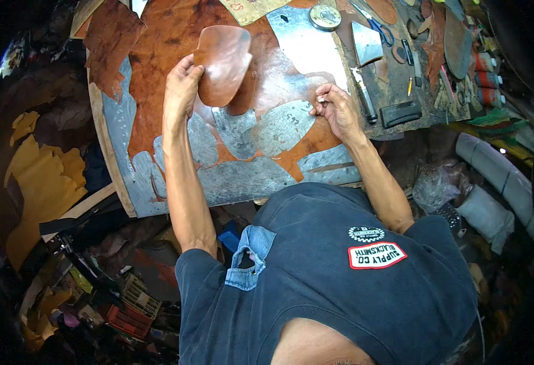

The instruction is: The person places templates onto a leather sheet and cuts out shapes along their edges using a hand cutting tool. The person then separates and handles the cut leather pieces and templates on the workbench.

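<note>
My left hand (183, 85) pinches the left edge of a glossy reddish-brown leather piece (225, 67), rounded with a notch on its right side, and holds it up over the worktable. Across the table lies a mottled brown hide (163, 45) with curved shapes cut out of it. Through the gaps shows a scuffed grey sheet (236, 179). Above the hide's right part my right hand (339, 112) is closed, thumb and fingertips together. A tiny whitish bit shows at its fingertips, too small to name.
At the right of the table lie blue-handled scissors (381, 31), a round tin (325, 17), a marker (364, 97), a black case (400, 114) and several red bottles (489, 79). Yellow leather scraps (45, 176) hang at the left. A plastic bag (434, 187) sits below the table's right side.
</note>
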Action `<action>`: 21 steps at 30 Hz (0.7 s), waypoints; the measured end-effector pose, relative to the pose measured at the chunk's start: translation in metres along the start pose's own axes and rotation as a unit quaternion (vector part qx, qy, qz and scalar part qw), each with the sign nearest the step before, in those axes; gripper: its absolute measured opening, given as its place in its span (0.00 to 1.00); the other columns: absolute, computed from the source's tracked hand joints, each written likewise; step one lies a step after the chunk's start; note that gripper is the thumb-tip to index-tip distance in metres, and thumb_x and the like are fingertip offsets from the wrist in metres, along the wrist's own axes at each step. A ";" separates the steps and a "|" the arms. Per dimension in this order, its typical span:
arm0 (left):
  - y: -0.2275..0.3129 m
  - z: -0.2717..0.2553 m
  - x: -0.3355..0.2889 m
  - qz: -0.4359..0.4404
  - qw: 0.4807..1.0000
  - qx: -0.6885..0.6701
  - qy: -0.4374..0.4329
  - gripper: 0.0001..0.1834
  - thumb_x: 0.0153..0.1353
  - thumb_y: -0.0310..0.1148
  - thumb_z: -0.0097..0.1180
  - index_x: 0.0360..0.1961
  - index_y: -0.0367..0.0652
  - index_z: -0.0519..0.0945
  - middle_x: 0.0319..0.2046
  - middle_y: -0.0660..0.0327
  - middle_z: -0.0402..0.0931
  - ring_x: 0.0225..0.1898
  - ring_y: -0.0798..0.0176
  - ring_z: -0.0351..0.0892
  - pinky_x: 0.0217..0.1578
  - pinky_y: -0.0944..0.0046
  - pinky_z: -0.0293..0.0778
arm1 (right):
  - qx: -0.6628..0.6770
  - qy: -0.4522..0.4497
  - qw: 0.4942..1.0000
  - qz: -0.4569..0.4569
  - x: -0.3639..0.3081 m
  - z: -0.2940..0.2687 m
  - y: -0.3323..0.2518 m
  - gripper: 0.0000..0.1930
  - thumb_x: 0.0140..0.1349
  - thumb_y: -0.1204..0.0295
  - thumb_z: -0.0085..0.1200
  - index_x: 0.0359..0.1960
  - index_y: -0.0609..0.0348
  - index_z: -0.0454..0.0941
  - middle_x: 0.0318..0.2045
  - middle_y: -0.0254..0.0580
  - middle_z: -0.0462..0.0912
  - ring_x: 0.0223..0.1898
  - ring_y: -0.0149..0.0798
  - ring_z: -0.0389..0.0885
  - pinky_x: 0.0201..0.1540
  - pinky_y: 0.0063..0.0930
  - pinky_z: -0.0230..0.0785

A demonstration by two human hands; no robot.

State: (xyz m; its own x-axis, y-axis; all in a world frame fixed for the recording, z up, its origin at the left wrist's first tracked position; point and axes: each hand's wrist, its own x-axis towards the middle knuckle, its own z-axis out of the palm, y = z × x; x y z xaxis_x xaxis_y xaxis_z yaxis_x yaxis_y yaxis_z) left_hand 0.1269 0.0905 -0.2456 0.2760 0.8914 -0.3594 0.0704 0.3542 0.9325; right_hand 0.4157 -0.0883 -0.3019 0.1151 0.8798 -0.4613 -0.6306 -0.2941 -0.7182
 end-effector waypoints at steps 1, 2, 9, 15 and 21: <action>0.000 0.005 0.000 0.000 1.000 0.007 -0.005 0.16 0.65 0.25 0.51 0.54 0.35 0.78 0.45 0.58 0.81 0.42 0.70 0.80 0.46 0.71 0.76 | -0.023 -0.001 1.000 -0.016 0.000 -0.003 0.002 0.07 0.64 0.75 0.41 0.36 0.62 0.74 0.26 0.34 0.72 0.24 0.28 0.72 0.36 0.35 0.79; -0.003 0.009 -0.002 -0.013 0.999 0.037 0.027 0.15 0.65 0.23 0.51 0.52 0.34 0.79 0.43 0.59 0.82 0.40 0.70 0.80 0.43 0.71 0.76 | -0.030 0.004 0.999 -0.026 0.000 -0.003 0.005 0.08 0.64 0.76 0.40 0.37 0.62 0.74 0.25 0.34 0.71 0.24 0.26 0.71 0.34 0.32 0.79; -0.066 0.032 -0.009 0.043 0.803 0.573 0.157 0.26 0.52 0.46 0.68 0.44 0.34 0.81 0.35 0.42 0.83 0.38 0.41 0.83 0.40 0.48 0.77 | -0.061 0.009 0.998 -0.026 -0.001 0.004 0.004 0.07 0.64 0.75 0.43 0.38 0.60 0.74 0.26 0.31 0.72 0.23 0.25 0.71 0.34 0.31 0.78; -0.073 0.049 0.005 0.008 0.789 0.590 0.171 0.31 0.49 0.48 0.70 0.47 0.35 0.79 0.36 0.40 0.82 0.43 0.39 0.82 0.45 0.49 0.77 | -0.162 0.004 0.985 -0.068 0.007 0.001 0.022 0.08 0.66 0.76 0.42 0.40 0.61 0.75 0.25 0.28 0.69 0.16 0.20 0.63 0.19 0.20 0.73; -0.093 -0.001 0.024 -0.017 0.946 0.315 0.077 0.23 0.54 0.36 0.66 0.47 0.32 0.79 0.43 0.47 0.83 0.44 0.54 0.84 0.47 0.57 0.76 | -0.482 0.123 0.851 -0.169 -0.002 0.017 -0.052 0.10 0.62 0.74 0.45 0.36 0.64 0.79 0.23 0.46 0.79 0.25 0.42 0.79 0.31 0.34 0.73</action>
State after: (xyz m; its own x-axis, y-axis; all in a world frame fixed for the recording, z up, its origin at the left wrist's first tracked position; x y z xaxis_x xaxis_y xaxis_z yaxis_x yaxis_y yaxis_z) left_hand 0.1261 0.0791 -0.3408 0.1234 0.9303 -0.3456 0.6468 0.1887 0.7389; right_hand 0.4351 -0.0686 -0.2542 0.3974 0.9046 -0.1540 0.3797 -0.3149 -0.8698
